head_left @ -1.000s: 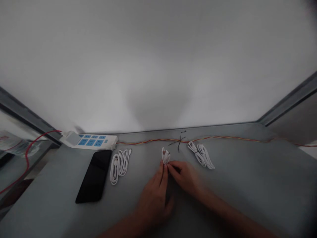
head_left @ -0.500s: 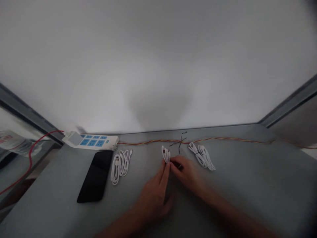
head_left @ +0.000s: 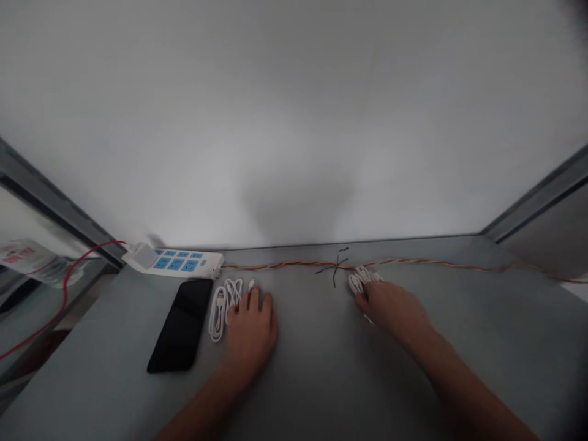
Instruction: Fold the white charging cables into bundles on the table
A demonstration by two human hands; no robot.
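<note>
My left hand lies palm down with fingers spread, partly over the right side of a coiled white USB cable. A small white cable plug pokes out beyond its fingertips. Over on the right, my right hand is closed around white bundled cable resting on the table. The palm hides most of this cable, so I cannot tell whether one or two bundles lie there. Thin black twist ties lie on the table left of the right hand.
A black smartphone lies left of the coil. Behind it, a white power strip with blue sockets holds a white adapter and red cable. Twisted red-yellow wire runs along the wall. A plastic-wrapped item sits far left.
Both hands have parted from the middle, where they held a small white cable bundle. My left hand moved left onto the coil, my right hand right to the other bundle. The middle bundle is gone from there.
</note>
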